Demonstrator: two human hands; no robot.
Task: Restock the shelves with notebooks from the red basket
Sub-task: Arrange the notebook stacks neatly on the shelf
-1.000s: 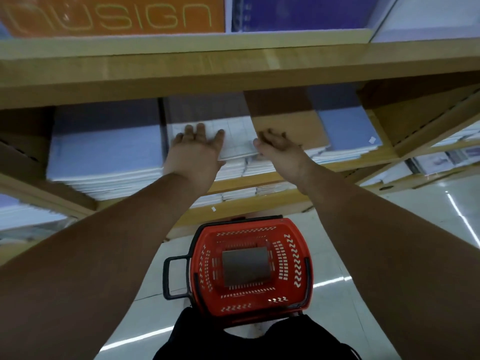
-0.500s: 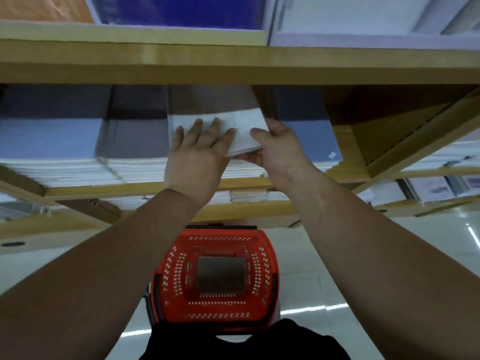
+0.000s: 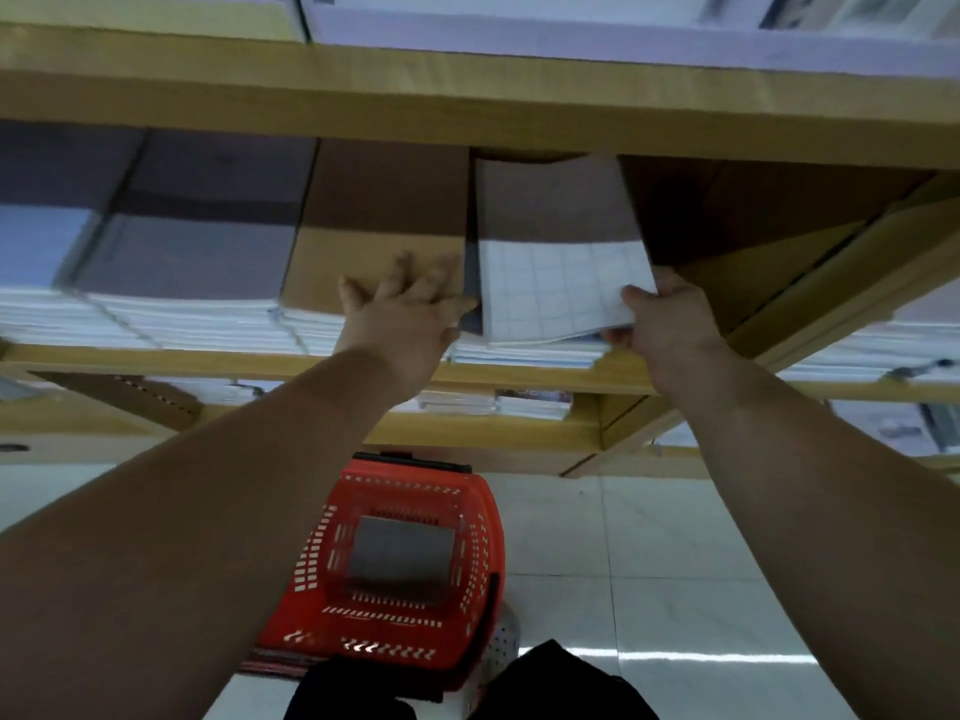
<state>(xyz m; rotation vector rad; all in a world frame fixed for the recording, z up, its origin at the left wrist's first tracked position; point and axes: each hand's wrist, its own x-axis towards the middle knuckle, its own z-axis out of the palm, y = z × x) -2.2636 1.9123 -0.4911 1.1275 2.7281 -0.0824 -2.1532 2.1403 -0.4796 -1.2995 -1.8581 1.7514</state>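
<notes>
On the shelf, atop a stack, the notebook lies, long axis running inward; the right hand pinches its near right corner, while the spread left hand sits just beside its left edge.

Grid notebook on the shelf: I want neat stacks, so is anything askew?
Yes. The grid notebook is not flat on its stack: the right hand pinches its near right corner, lifted, and it lies slightly skewed to the brown stack beside it.
</notes>
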